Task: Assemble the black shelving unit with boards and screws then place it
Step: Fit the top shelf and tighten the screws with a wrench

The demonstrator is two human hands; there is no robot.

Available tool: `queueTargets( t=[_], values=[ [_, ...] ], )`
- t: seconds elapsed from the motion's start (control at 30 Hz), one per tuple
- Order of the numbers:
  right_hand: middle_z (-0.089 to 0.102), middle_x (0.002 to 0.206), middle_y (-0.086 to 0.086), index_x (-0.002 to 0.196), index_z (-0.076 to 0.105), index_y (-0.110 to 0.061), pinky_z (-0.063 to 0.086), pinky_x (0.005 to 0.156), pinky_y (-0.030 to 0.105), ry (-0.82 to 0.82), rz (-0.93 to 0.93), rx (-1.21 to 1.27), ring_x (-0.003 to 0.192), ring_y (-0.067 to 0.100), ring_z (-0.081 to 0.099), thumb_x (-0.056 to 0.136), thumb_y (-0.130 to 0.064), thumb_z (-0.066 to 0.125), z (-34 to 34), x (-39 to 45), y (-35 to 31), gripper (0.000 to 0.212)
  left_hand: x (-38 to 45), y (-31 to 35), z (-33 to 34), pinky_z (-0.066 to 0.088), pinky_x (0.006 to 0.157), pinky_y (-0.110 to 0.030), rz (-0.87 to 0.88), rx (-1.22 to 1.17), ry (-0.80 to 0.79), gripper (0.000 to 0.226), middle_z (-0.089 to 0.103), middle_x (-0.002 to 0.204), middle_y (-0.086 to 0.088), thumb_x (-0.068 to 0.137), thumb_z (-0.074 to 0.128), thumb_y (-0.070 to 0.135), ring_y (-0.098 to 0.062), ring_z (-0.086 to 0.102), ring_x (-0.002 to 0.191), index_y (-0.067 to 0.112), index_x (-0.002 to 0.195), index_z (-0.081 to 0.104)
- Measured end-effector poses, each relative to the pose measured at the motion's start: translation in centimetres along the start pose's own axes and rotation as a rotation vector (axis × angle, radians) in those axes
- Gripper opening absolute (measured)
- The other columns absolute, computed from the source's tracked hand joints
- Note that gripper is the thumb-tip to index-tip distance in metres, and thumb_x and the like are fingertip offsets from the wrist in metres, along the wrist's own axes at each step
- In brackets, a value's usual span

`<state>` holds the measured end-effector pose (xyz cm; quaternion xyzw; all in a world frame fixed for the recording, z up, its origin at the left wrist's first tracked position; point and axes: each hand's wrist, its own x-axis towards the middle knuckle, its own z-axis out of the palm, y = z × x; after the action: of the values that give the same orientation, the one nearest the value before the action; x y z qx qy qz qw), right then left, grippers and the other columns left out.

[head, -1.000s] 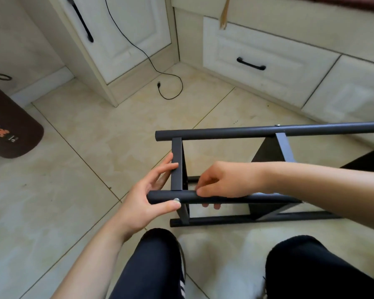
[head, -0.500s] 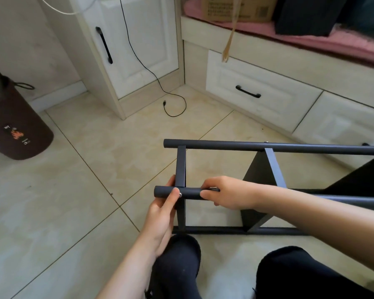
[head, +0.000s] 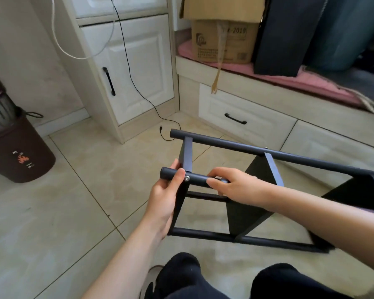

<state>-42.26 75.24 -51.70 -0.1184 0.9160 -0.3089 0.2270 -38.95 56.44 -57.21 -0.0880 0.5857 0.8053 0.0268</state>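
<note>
the black metal-and-board shelving unit (head: 257, 169) lies on its side on the beige tiled floor (head: 52, 212), in front of the person's dark-trousered knees (head: 181, 275). the left hand (head: 166, 195) is wrapped around the end of the near upper black round tube (head: 197, 180), thumb pressed on top just beside a small silver screw head (head: 187, 179) set in the tube. the right hand (head: 235, 186) is clamped on the same tube just to the right of the screw, fingers curled over it. a black shelf board (head: 257, 190) stands between the tubes behind the right hand. a brown bin (head: 20, 152) sits at the left, a white cabinet (head: 138, 67) behind, and a cardboard box (head: 225, 39) rests on the pink-covered bench (head: 289, 83).
</note>
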Motion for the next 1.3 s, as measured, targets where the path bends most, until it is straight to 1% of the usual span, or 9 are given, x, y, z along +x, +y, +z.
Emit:
queueTargets(
  t=[0.17, 0.37, 0.47, 0.53, 0.63, 0.77, 0.93, 1.1, 1.3],
  values=[
    [0.063, 0.081, -0.013, 0.095, 0.060, -0.045, 0.047, 0.099, 0.046, 0.208, -0.065, 0.129, 0.081, 0.004, 0.061, 0.093, -0.063, 0.046, -5.1, -2.9, -1.1, 0.023, 0.6, 6.2, 6.1, 0.044, 0.101, -0.026, 0.141, 0.043, -0.019, 0.064, 0.074, 0.112, 0.017, 0.057, 0.078, 0.064, -0.003, 0.064, 0.114, 0.040, 0.116, 0.068],
    [0.063, 0.074, -0.009, 0.096, 0.067, -0.033, 0.048, 0.079, 0.027, 0.399, -0.135, 0.325, 0.072, 0.005, 0.060, 0.090, -0.058, 0.056, -10.5, -8.0, -1.0, 0.028, -0.6, 12.6, 13.8, 0.048, 0.091, -0.024, 0.274, 0.153, -0.157, 0.014, 0.075, 0.101, 0.016, 0.086, 0.071, 0.047, -0.006, 0.065, 0.108, 0.047, 0.099, 0.072],
    [0.062, 0.072, -0.009, 0.101, 0.069, -0.031, 0.045, 0.076, 0.025, 0.456, -0.167, 0.466, 0.068, 0.002, 0.058, 0.089, -0.055, 0.057, -12.2, -10.7, -0.3, 0.030, -1.9, 14.9, 17.4, 0.051, 0.075, -0.011, 0.337, 0.189, -0.221, 0.023, 0.074, 0.098, 0.016, 0.092, 0.070, 0.038, 0.004, 0.067, 0.097, 0.037, 0.114, 0.068],
    [0.065, 0.077, -0.003, 0.100, 0.073, -0.031, 0.049, 0.078, 0.027, 0.507, -0.200, 0.580, 0.072, 0.006, 0.059, 0.084, -0.060, 0.059, -12.7, -12.4, 0.3, 0.036, -3.0, 15.9, 19.6, 0.051, 0.089, -0.020, 0.390, 0.270, -0.222, 0.030, 0.071, 0.107, 0.014, 0.091, 0.070, 0.040, -0.002, 0.066, 0.104, 0.034, 0.120, 0.064],
    [0.067, 0.082, 0.004, 0.097, 0.075, -0.032, 0.050, 0.079, 0.031, 0.594, -0.237, 0.722, 0.077, 0.012, 0.060, 0.079, -0.066, 0.066, -12.5, -14.1, 1.5, 0.039, -4.4, 16.6, 22.2, 0.035, 0.114, -0.047, 0.494, 0.426, -0.250, 0.014, 0.068, 0.111, 0.014, 0.091, 0.067, 0.045, -0.016, 0.058, 0.122, 0.042, 0.102, 0.060],
    [0.069, 0.083, -0.003, 0.097, 0.076, -0.027, 0.049, 0.069, 0.022, 0.702, -0.240, 0.919, 0.076, 0.010, 0.060, 0.078, -0.059, 0.067, -11.6, -15.1, 3.0, 0.038, -5.7, 16.3, 25.2, 0.013, 0.104, -0.033, 0.637, 0.597, -0.187, 0.033, 0.065, 0.117, 0.016, 0.094, 0.062, 0.047, -0.010, 0.049, 0.126, 0.036, 0.126, 0.059],
    [0.066, 0.088, 0.008, 0.102, 0.076, -0.018, 0.046, 0.074, 0.027, 0.717, -0.219, 1.059, 0.079, 0.015, 0.056, 0.087, -0.056, 0.062, -10.4, -15.2, 3.0, 0.043, -6.3, 13.8, 26.3, 0.010, 0.115, -0.038, 0.830, 0.651, -0.069, 0.026, 0.064, 0.111, 0.013, 0.095, 0.061, 0.043, -0.008, 0.046, 0.123, 0.026, 0.115, 0.063],
    [0.056, 0.104, 0.009, 0.123, 0.058, 0.002, 0.038, 0.089, 0.041, 0.725, -0.204, 1.285, 0.095, 0.025, 0.049, 0.092, -0.054, 0.053, -9.8, -14.5, 2.9, 0.064, -6.0, 11.2, 25.0, -0.012, 0.119, -0.039, 0.947, 0.879, -0.096, 0.052, 0.051, 0.146, 0.009, 0.094, 0.061, 0.047, -0.009, 0.022, 0.148, 0.024, 0.140, 0.053],
    [0.049, 0.097, 0.014, 0.109, 0.062, -0.009, 0.039, 0.078, 0.037, 0.721, -0.189, 1.413, 0.083, 0.027, 0.048, 0.098, -0.035, 0.047, -7.3, -13.2, 2.0, 0.031, -5.2, 10.3, 22.6, -0.010, 0.118, -0.039, 0.997, 0.977, -0.099, 0.053, 0.047, 0.149, 0.013, 0.092, 0.063, 0.048, -0.006, 0.019, 0.148, 0.027, 0.140, 0.053]
  ],
)
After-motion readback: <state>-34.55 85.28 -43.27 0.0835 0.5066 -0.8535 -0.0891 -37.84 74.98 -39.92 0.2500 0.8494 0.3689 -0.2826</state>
